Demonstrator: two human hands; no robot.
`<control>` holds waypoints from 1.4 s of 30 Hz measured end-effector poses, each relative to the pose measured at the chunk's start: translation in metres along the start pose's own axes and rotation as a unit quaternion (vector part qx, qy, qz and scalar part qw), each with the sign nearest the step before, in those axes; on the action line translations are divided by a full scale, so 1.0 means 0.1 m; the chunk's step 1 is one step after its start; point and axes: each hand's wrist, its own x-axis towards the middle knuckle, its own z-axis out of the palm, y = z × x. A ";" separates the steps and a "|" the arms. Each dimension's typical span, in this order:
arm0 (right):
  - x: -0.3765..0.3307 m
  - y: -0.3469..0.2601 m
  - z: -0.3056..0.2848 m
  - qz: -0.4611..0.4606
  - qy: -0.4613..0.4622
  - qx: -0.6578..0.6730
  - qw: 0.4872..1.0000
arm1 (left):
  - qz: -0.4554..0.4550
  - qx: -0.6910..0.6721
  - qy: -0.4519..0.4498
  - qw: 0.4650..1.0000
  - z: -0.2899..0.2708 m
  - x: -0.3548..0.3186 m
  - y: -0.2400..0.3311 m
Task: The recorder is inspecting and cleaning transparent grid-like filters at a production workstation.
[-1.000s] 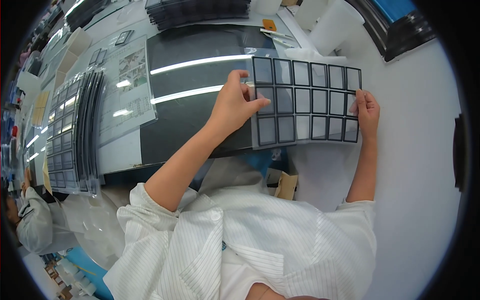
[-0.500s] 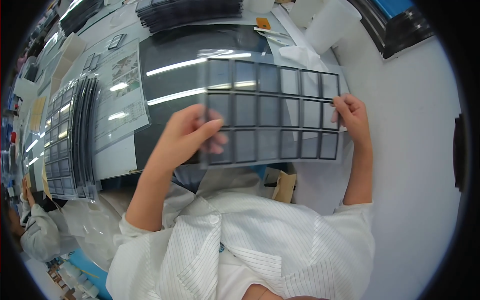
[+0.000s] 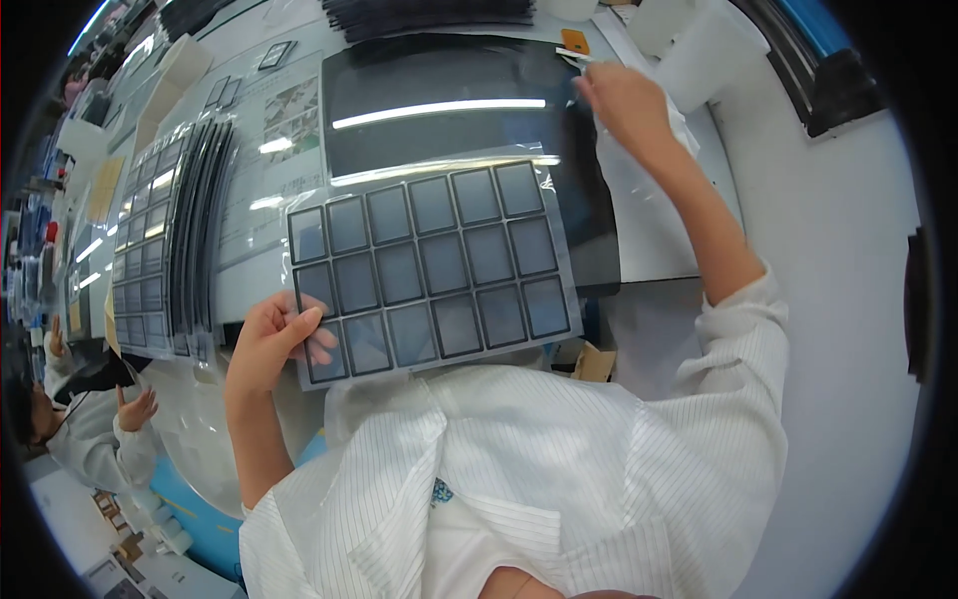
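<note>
My left hand [image 3: 279,337] pinches the lower left corner of a clear plastic sheet [image 3: 429,275] that carries rows of dark-framed rectangular panes. This sheet is tilted, its far part over a dark mat [image 3: 439,115] and its near edge close to my shirt. My right hand [image 3: 629,105] has no hold on the sheet; it reaches to the far right of the mat, beside thin white tweezer-like tools [image 3: 571,56] and above crumpled white tissue [image 3: 639,175]. Its fingers are bent downward and partly hidden, so whether they grip anything is unclear.
To the left stands a stack of similar framed sheets [image 3: 175,240]. A dark stack [image 3: 429,15] lies at the back, near an orange block [image 3: 575,41]. White cylindrical containers [image 3: 714,55] stand at the back right. Another person's hand [image 3: 137,407] shows at the lower left.
My right hand has let go of the sheet's right edge and moved up to the thin tools. My left hand has carried the sheet left and nearer, tilting it.
</note>
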 end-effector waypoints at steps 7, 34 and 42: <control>0.28 0.52 0.47 0.010 -0.067 -0.204 0.977 | 0.003 -0.004 0.066 0.998 0.13 -0.03 -0.15; -0.33 -1.45 -0.83 -0.079 -0.196 0.444 0.871 | 0.014 -0.187 -0.046 0.981 0.11 -0.05 -0.37; -0.30 -2.29 -0.88 -0.287 -0.109 0.458 0.834 | 0.020 -0.213 -0.057 0.975 0.21 -0.20 -0.39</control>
